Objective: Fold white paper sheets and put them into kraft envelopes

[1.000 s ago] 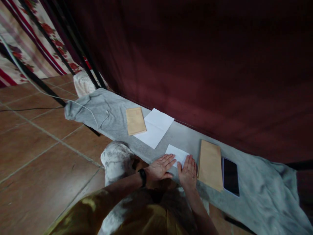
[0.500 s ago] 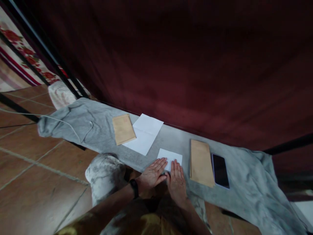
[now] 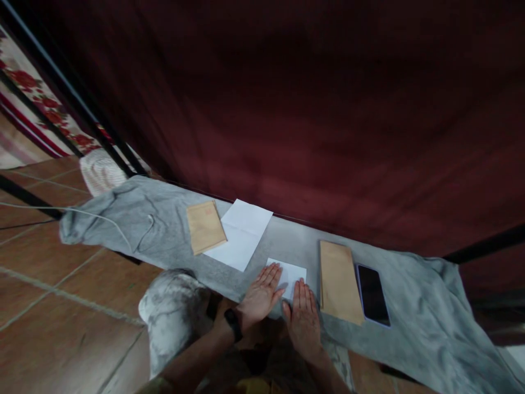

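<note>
A small folded sheet of white paper (image 3: pixel 290 275) lies flat near the front edge of the cloth-covered surface. My left hand (image 3: pixel 262 293) rests flat on its left side, fingers stretched out. On the paper's right front part lies my right hand (image 3: pixel 302 317), also flat, with its thumb apart from the fingers. Neither hand grips anything. Farther left is a larger white sheet (image 3: pixel 243 232) with a crease across it. A brown envelope stack (image 3: pixel 206 227) overlaps that sheet's left side. Right of my hands is a longer stack of brown envelopes (image 3: pixel 339 282).
A phone (image 3: pixel 373 294) with a dark screen lies beside the right envelopes. Grey cloth (image 3: pixel 422 295) covers the narrow surface, wrinkled at both ends. A white cable (image 3: pixel 98 215) crosses its left end. A dark red curtain (image 3: pixel 287 137) hangs behind, and black metal bars (image 3: pixel 69 76) stand at left.
My hands have moved apart on the folded paper, the right one slightly right and nearer me. More of the paper shows between them. The whole view has shifted slightly.
</note>
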### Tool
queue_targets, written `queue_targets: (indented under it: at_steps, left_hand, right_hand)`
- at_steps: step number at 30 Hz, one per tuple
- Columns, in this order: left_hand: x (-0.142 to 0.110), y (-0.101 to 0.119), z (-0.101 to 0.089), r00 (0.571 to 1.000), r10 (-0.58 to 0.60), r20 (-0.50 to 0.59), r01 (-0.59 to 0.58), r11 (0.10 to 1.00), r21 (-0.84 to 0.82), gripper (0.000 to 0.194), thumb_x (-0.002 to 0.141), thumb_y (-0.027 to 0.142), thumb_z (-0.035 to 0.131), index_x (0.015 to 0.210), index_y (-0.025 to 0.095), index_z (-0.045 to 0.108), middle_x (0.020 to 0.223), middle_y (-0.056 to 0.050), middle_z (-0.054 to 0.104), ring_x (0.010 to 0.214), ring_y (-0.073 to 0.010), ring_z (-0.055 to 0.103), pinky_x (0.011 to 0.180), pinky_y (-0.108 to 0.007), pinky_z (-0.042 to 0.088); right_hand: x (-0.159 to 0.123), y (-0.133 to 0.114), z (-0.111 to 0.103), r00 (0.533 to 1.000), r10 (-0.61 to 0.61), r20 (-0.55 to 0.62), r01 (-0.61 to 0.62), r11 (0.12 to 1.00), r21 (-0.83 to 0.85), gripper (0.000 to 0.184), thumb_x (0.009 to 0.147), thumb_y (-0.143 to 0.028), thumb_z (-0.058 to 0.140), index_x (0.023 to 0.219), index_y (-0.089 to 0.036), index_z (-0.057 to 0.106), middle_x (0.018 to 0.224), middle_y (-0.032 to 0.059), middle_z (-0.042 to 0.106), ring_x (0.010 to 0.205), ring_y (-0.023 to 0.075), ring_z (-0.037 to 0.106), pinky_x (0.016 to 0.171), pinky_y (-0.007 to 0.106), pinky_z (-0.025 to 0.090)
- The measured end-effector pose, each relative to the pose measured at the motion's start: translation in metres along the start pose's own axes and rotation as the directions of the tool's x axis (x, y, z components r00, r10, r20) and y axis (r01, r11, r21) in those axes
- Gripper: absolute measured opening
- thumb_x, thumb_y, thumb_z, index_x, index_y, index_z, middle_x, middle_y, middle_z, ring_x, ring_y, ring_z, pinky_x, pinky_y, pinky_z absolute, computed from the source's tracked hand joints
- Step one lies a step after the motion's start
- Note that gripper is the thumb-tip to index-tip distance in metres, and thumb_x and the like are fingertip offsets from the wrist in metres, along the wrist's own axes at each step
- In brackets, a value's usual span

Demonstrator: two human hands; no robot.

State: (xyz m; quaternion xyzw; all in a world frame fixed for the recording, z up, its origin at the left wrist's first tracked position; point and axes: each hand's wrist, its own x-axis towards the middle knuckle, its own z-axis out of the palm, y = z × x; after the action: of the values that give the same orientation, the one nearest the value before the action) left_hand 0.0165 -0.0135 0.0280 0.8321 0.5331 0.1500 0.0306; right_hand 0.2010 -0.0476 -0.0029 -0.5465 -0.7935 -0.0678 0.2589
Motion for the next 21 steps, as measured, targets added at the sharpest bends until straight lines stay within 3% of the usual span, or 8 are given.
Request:
queue_targets:
  at_steps: [4, 10, 13, 15, 17, 18, 20, 21]
  left_hand:
    - [0.011, 0.001, 0.005, 0.999, -0.048, -0.001, 0.048, 0.998, 0.028, 0.065, 0.102, 0.054, 0.029, 0.153, 0.013, 0.030, 0.157, -0.014, 0.037, 0.147, -0.0234, 0.031, 0.120, -0.044, 0.025]
    - [-0.006, -0.020, -0.001, 1.000, -0.028, -0.010, 0.029, 0.999, 0.020, 0.058, 0.102, 0.049, 0.034, 0.151, 0.017, 0.036, 0.155, -0.011, 0.041, 0.145, -0.0215, 0.035, 0.119, -0.043, 0.030]
    - [-0.011, -0.041, -0.012, 0.997, -0.050, -0.055, 0.049, 0.998, -0.027, 0.048, 0.102, 0.042, 0.037, 0.145, 0.021, 0.045, 0.152, -0.008, 0.046, 0.142, -0.0213, 0.040, 0.116, -0.043, 0.034]
    - [-0.011, -0.066, -0.025, 0.978, -0.162, -0.131, 0.157, 0.987, -0.044, 0.044, 0.102, 0.035, 0.036, 0.142, 0.023, 0.049, 0.150, -0.007, 0.049, 0.141, -0.0222, 0.041, 0.115, -0.046, 0.035]
    - [-0.010, -0.100, -0.041, 0.911, -0.356, -0.206, 0.352, 0.934, -0.055, 0.043, 0.101, 0.033, 0.035, 0.139, 0.019, 0.051, 0.148, -0.010, 0.051, 0.140, -0.0236, 0.042, 0.115, -0.044, 0.036]
    - [-0.010, -0.118, -0.051, 0.850, -0.476, -0.224, 0.477, 0.877, -0.053, 0.044, 0.100, 0.032, 0.036, 0.138, 0.016, 0.051, 0.149, -0.012, 0.049, 0.141, -0.0238, 0.041, 0.115, -0.042, 0.034]
    - [-0.014, -0.153, -0.068, 0.665, -0.709, -0.234, 0.724, 0.689, -0.029, 0.045, 0.100, 0.033, 0.036, 0.139, 0.015, 0.049, 0.152, -0.013, 0.045, 0.144, -0.0247, 0.034, 0.115, -0.040, 0.032]
    - [-0.017, -0.167, -0.074, 0.605, -0.759, -0.242, 0.777, 0.629, -0.028, 0.047, 0.099, 0.036, 0.038, 0.138, 0.012, 0.048, 0.151, -0.017, 0.044, 0.144, -0.0296, 0.033, 0.113, -0.044, 0.033]
  right_hand:
    - [-0.001, 0.000, -0.001, 1.000, -0.015, -0.007, 0.015, 1.000, -0.008, 0.073, 0.101, -0.047, 0.039, 0.158, -0.010, 0.011, 0.156, 0.0212, 0.034, 0.141, 0.0326, 0.039, 0.114, 0.050, 0.038]
    - [0.002, 0.002, 0.001, 0.999, -0.001, -0.033, 0.002, 1.000, 0.015, 0.071, 0.101, -0.047, 0.039, 0.158, -0.013, 0.014, 0.156, 0.0202, 0.036, 0.141, 0.0330, 0.040, 0.115, 0.053, 0.035]
    - [0.015, -0.003, 0.004, 1.000, -0.003, -0.006, 0.004, 0.998, 0.069, 0.065, 0.102, -0.045, 0.036, 0.157, -0.014, 0.020, 0.156, 0.0180, 0.035, 0.142, 0.0333, 0.037, 0.114, 0.057, 0.034]
    - [0.025, -0.006, 0.007, 0.999, -0.031, 0.031, 0.028, 0.994, 0.107, 0.061, 0.103, -0.045, 0.034, 0.156, -0.017, 0.025, 0.158, 0.0158, 0.032, 0.144, 0.0329, 0.035, 0.113, 0.059, 0.035]
    - [0.032, -0.009, 0.011, 0.997, -0.057, 0.053, 0.050, 0.990, 0.131, 0.056, 0.103, -0.043, 0.034, 0.154, -0.020, 0.031, 0.159, 0.0137, 0.030, 0.144, 0.0320, 0.034, 0.111, 0.059, 0.037]
    - [0.034, -0.010, 0.012, 0.997, -0.061, 0.056, 0.053, 0.989, 0.135, 0.054, 0.103, -0.042, 0.035, 0.153, -0.021, 0.034, 0.159, 0.0131, 0.030, 0.144, 0.0315, 0.035, 0.111, 0.058, 0.037]
    - [0.034, -0.011, 0.014, 0.997, -0.059, 0.056, 0.051, 0.990, 0.131, 0.051, 0.103, -0.040, 0.036, 0.150, -0.021, 0.038, 0.158, 0.0130, 0.034, 0.143, 0.0305, 0.037, 0.112, 0.057, 0.036]
    - [0.033, -0.011, 0.015, 0.997, -0.059, 0.058, 0.052, 0.991, 0.127, 0.050, 0.103, -0.039, 0.036, 0.150, -0.021, 0.040, 0.157, 0.0130, 0.035, 0.143, 0.0302, 0.038, 0.113, 0.057, 0.035]
